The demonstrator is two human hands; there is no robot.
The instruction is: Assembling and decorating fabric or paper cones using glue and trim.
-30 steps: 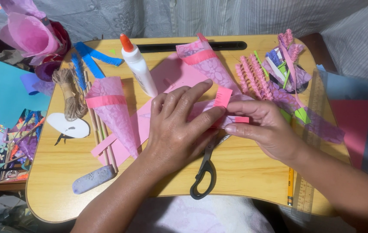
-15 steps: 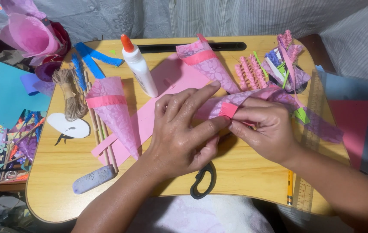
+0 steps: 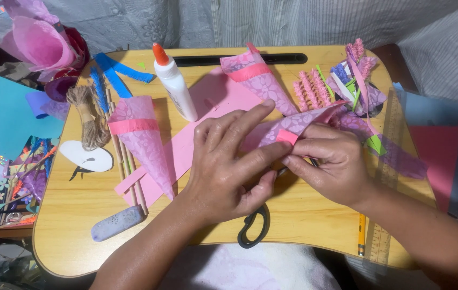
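Observation:
My left hand (image 3: 229,161) and my right hand (image 3: 331,164) meet at the middle of a small wooden lap table (image 3: 78,215). Together they grip a pink patterned paper cone (image 3: 299,122) that lies tilted, its wide end toward the upper right. A short pink paper strip (image 3: 287,136) wraps around the cone under my left fingertips and right thumb. A sheet of pink paper (image 3: 207,102) lies beneath my hands. Black-handled scissors (image 3: 253,228) poke out below my left palm.
Two finished pink cones (image 3: 143,139) (image 3: 256,78) lie on the table. A glue bottle with an orange cap (image 3: 174,83), twine (image 3: 89,121), wooden sticks (image 3: 127,166), a grey eraser (image 3: 117,222), pink fringed pieces (image 3: 309,88), a ruler (image 3: 385,177) and a pencil (image 3: 362,241) lie around.
The pink strip, held loose above the cone a second ago, is now pressed around it. Both hands have closed in on the cone and shifted slightly up.

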